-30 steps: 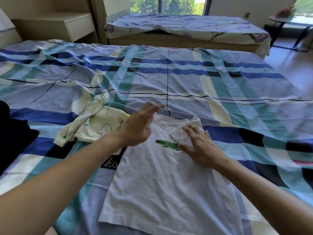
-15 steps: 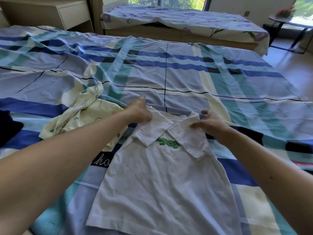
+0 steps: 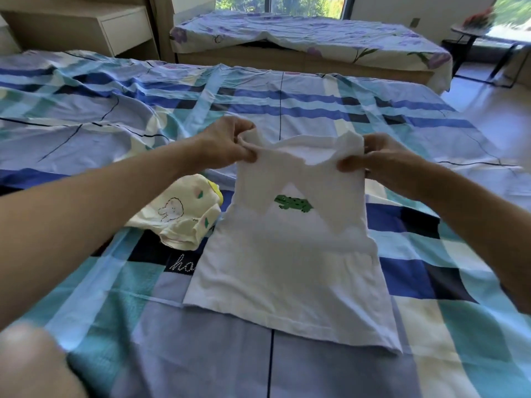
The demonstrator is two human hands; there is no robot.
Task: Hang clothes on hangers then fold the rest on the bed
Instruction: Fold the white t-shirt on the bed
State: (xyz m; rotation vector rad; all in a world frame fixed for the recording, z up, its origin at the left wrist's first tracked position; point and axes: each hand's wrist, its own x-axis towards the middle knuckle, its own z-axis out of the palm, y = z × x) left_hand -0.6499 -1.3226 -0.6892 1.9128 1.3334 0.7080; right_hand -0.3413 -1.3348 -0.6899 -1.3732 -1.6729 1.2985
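Left of the green crocodile print (image 3: 293,203), the cream garment (image 3: 178,219) lies crumpled on the bed (image 3: 431,326). Up-left of the print, the left grip (image 3: 227,145) pinches one shoulder of the white shirt (image 3: 293,268). Up-right of it, the right grip (image 3: 376,159) pinches the other. Half a second ago this top edge lay flat. Now it is raised, the hem below the print still on the bed, the sleeves seemingly tucked in, though blur obscures them. The top-to-hem fold looks begun.

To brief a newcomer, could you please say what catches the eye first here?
A white cotton shirt with a green crocodile print fills the centre, its top held above the blue-and-teal checked bedcover, hem lying on it. The left hand and right hand each pinch one shoulder. Left of it lies a crumpled cream garment with a rabbit drawing.
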